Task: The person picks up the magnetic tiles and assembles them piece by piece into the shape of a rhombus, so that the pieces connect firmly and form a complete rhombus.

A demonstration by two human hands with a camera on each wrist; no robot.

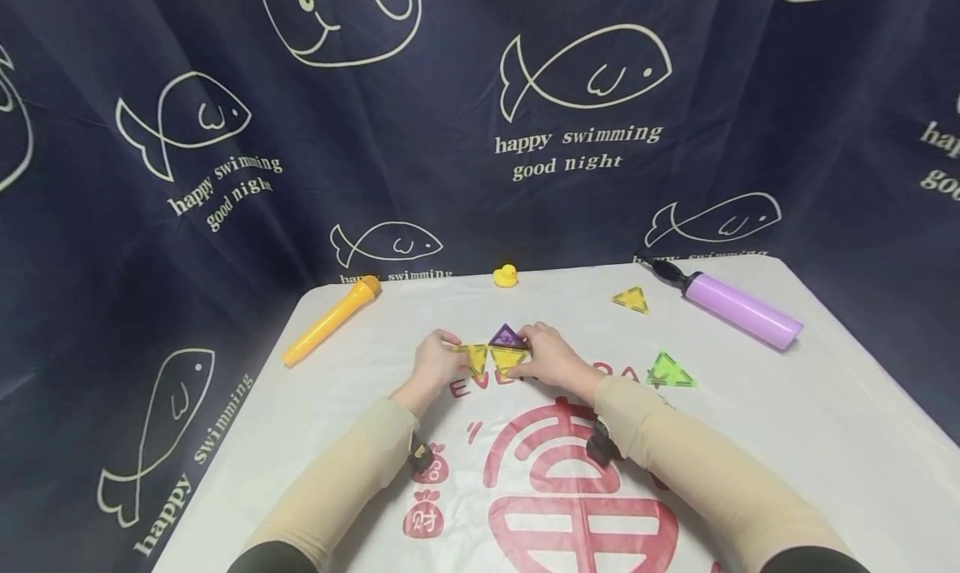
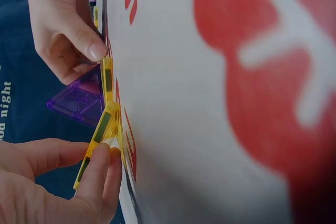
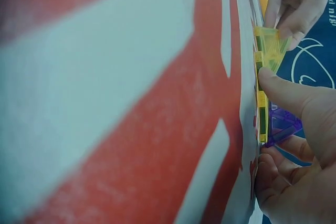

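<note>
A yellow triangular magnetic tile [image 1: 474, 360] is pinched between the thumb and fingers of my left hand [image 1: 433, 363]; in the left wrist view it is tilted up from the table. Beside it, a second yellow triangular tile [image 1: 507, 361] lies close to the tabletop. A purple triangular tile [image 1: 507, 336] stands up along that tile's far edge. My right hand [image 1: 555, 358] grips this joined pair from the right, thumb on the yellow tile and fingers by the purple one's lower corner. The two yellow tiles meet at their neighbouring corners in the left wrist view.
To the right lie a green triangular tile [image 1: 670, 372] and, farther back, another yellow tile [image 1: 632, 299]. A purple hand pump [image 1: 742, 311] rests at the back right, an orange toy microphone [image 1: 330, 323] at the back left. A yellow rubber duck [image 1: 506, 276] sits at the table's far edge.
</note>
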